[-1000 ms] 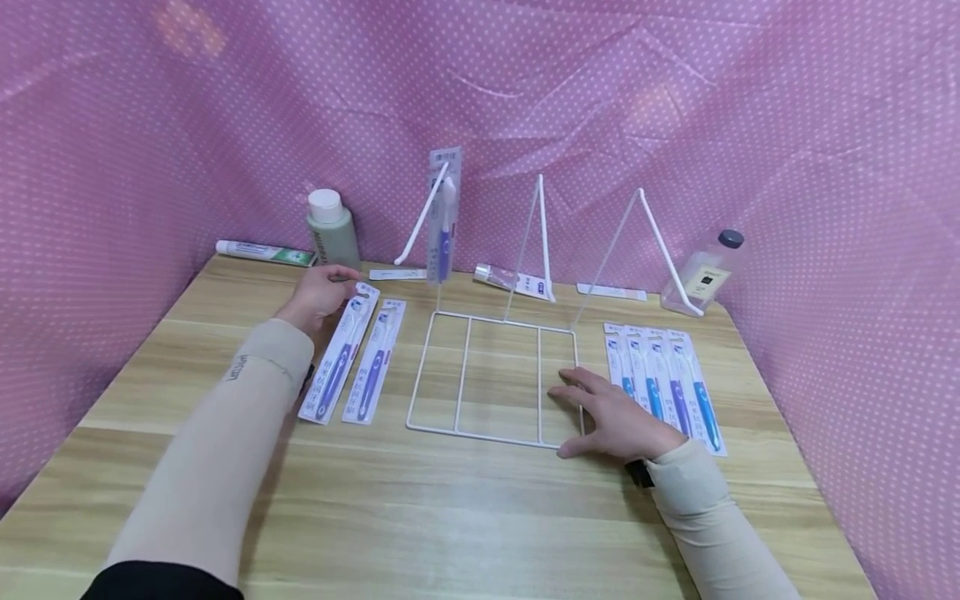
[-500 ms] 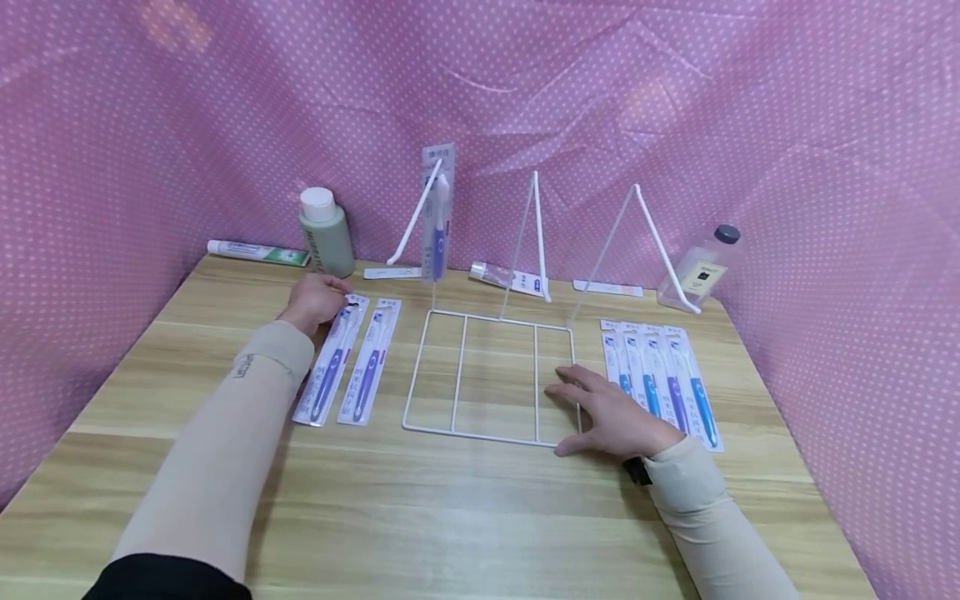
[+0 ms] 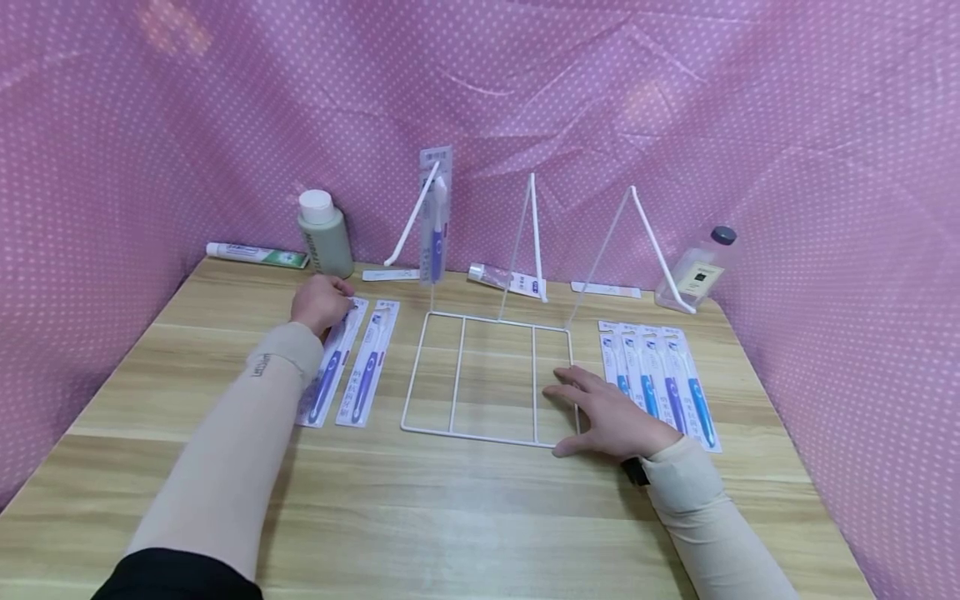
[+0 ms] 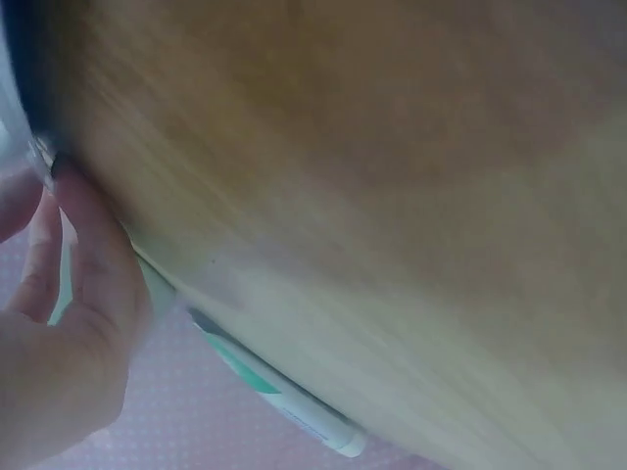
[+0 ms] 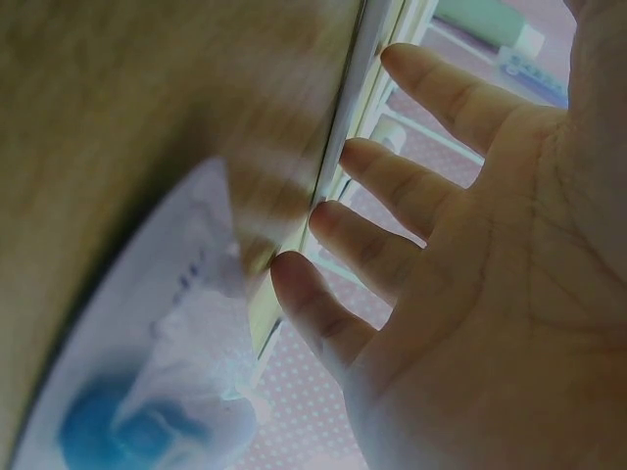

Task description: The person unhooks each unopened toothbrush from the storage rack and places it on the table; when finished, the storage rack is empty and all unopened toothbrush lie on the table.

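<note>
My left hand [image 3: 322, 302] pinches the upper end of a packaged toothbrush [image 3: 327, 379] with a purple handle, left of the rack. In the left wrist view its fingertips [image 4: 83, 211] meet at the pack's edge. A second purple packaged toothbrush [image 3: 366, 367] lies just to the right. My right hand [image 3: 611, 417], fingers spread, rests at the right side of the white wire rack [image 3: 487, 438]; in the right wrist view its fingertips [image 5: 328, 217] touch the wire. Another purple toothbrush pack [image 3: 437, 233] hangs from the rack's left arm.
Several toothbrush packs [image 3: 675, 367], blue and purple, lie overlapping at right. Along the back are a toothpaste tube [image 3: 257, 254], a green bottle [image 3: 327, 237], a second tube [image 3: 507, 280], two white strips [image 3: 606, 289] and a clear bottle [image 3: 696, 271]. Pink dotted cloth [image 3: 480, 75] surrounds the table.
My left hand has drawn slightly towards me with the pack's upper end, which now sits about level with its neighbour's top. The right hand keeps its place at the rack.
</note>
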### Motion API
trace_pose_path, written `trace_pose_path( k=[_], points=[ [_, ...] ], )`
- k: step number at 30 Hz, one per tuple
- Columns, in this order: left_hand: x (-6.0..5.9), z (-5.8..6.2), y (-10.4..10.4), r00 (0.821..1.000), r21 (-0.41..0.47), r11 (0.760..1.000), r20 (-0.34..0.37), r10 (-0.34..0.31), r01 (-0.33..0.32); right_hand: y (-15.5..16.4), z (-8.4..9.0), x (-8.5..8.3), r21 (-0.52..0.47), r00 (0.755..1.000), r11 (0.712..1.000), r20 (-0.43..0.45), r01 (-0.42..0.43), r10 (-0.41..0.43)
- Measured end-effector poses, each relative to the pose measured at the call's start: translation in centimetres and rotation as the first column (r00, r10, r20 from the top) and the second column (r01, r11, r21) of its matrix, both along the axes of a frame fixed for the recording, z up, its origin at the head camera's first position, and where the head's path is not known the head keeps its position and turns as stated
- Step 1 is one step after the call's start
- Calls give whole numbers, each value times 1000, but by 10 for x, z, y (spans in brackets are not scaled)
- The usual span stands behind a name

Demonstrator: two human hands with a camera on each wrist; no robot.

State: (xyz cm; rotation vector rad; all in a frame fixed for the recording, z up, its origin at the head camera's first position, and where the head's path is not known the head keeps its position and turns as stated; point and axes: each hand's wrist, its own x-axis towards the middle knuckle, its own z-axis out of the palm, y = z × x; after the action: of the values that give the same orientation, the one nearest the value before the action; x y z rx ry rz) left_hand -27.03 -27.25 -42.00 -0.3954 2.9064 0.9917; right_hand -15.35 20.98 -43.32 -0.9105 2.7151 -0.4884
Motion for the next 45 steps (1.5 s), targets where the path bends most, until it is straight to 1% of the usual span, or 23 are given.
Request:
trace_pose_path(
  k=[5, 10, 14, 17, 20, 22, 24, 26, 27, 29, 31, 32, 33, 34, 35, 36, 39, 40, 41, 42, 43, 44, 45],
  points=[
    [0, 0, 2, 1000, -84, 996, -5, -3, 3, -1, 1, 0, -4, 1000, 1000, 0, -1, 1],
    [0, -1, 3, 1000, -130, 992, 5, 5, -4, -1, 2, 0, -2, 1000, 1000, 4, 2, -2],
    [2, 2, 3, 1000, -130, 992, 0, -5, 5, 0, 1, 0, 0, 1000, 1000, 11, 7, -7],
    [4, 8, 3, 999, -102, 995, -43, 8, -12, -1, 0, 0, 1, 1000, 1000, 11, 5, -5],
    [4, 20, 8, 991, -15, 998, -126, 52, -54, 0, 0, -1, 6, 1000, 1000, 6, 3, -3],
    [2, 32, 17, 978, 68, 995, -192, 87, -75, 0, 0, -1, 7, 1000, 1000, 8, 5, -5],
    [0, 47, 27, 962, 165, 983, -248, 116, -77, 0, 0, -2, 8, 1000, 1000, 10, 7, -7],
    [1, 62, 39, 949, 244, 968, -290, 123, -51, 0, 0, -2, 9, 1000, 1000, 14, 8, -8],
    [1, 70, 44, 944, 267, 963, -310, 113, -28, 0, 0, -2, 8, 1000, 1000, 14, 7, -7],
    [3, 84, 54, 925, 297, 955, -369, 89, 27, 0, 0, -2, 7, 1000, 1000, 12, 5, -5],
    [5, 96, 63, 896, 318, 944, -438, 70, 82, -1, 0, -1, 6, 1000, 1000, 14, 3, -3],
    [5, 103, 68, 877, 339, 935, -474, 72, 106, -1, 0, -1, 6, 1000, 1000, 15, 3, -3],
    [6, 109, 73, 862, 381, 914, -501, 76, 140, -1, 0, -1, 5, 1000, 1000, 16, 3, -3],
    [7, 115, 78, 848, 438, 881, -522, 89, 177, -1, 0, -1, 4, 1000, 1000, 19, 4, -4],
    [9, 121, 83, 842, 506, 836, -530, 107, 212, -1, 0, -1, 4, 1000, 1000, 20, 4, -4],
    [10, 126, 87, 836, 575, 779, -534, 127, 249, -1, 1, -1, 3, 1000, 1000, 21, 6, -6],
    [14, 140, 100, 841, 745, 575, -514, 172, 338, -1, 1, -1, 3, 1000, 1000, 25, 8, -8],
    [15, 144, 104, 843, 776, 519, -508, 178, 358, -1, 1, -1, 2, 1000, 1000, 26, 8, -8],
    [16, 147, 107, 844, 796, 479, -504, 182, 371, -1, 1, -1, 2, 1000, 1000, 26, 8, -9],
    [17, 150, 110, 846, 810, 448, -499, 187, 379, -1, 1, -1, 1, 1000, 1000, 26, 9, -9],
    [17, 152, 113, 848, 817, 432, -496, 189, 382, -1, 1, -1, 0, 1000, 1000, 27, 8, -8],
    [17, 154, 116, 848, 822, 422, -493, 194, 381, -1, 1, -1, 0, 1000, 1000, 27, 8, -8],
    [17, 156, 118, 849, 825, 421, -490, 200, 377, 0, 1, -1, -1, 1000, 1000, 27, 8, -8]
  ],
)
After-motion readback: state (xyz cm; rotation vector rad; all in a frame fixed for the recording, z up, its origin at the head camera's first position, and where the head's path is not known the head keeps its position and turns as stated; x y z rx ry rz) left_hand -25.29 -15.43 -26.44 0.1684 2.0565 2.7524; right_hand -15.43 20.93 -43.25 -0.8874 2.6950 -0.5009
